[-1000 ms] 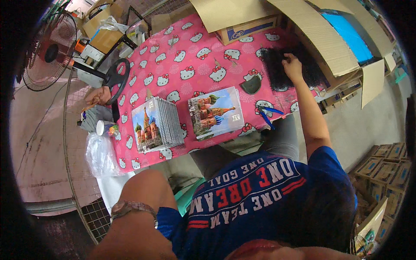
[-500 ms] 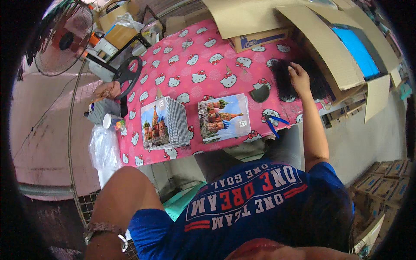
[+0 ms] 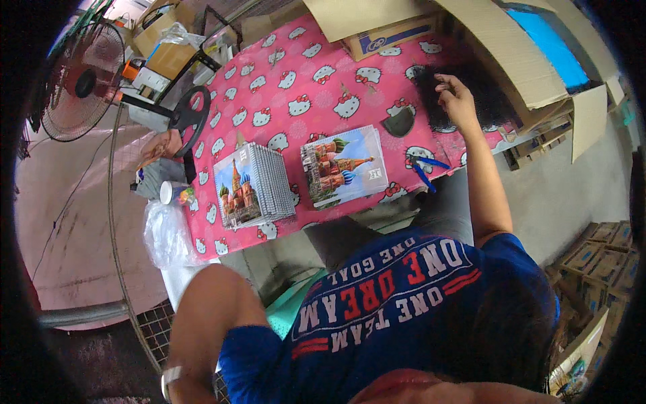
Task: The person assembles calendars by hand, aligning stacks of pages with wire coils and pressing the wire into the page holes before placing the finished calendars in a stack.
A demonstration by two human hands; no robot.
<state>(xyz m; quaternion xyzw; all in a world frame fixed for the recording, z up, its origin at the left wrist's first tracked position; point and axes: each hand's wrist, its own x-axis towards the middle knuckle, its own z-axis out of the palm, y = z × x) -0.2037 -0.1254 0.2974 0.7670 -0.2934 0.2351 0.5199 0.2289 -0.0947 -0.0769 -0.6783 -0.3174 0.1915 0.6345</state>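
Pink table (image 3: pixel 296 60): right hand (image 3: pixel 457 101) (fingers curled) touches black bundle (image 3: pixel 491 94).

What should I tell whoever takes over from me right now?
Right hand: stretched out to the far right of the table, fingers on a black pile beside the cardboard boxes; grip unclear.
Left hand: out of view; the left arm hangs below the table edge.
On the pink tablecloth: two stacks of picture notebooks, blue-handled cutters, a small dark pad.
Done or left: cannot tell.

Right hand (image 3: pixel 457 101) outstretched, fingers curled
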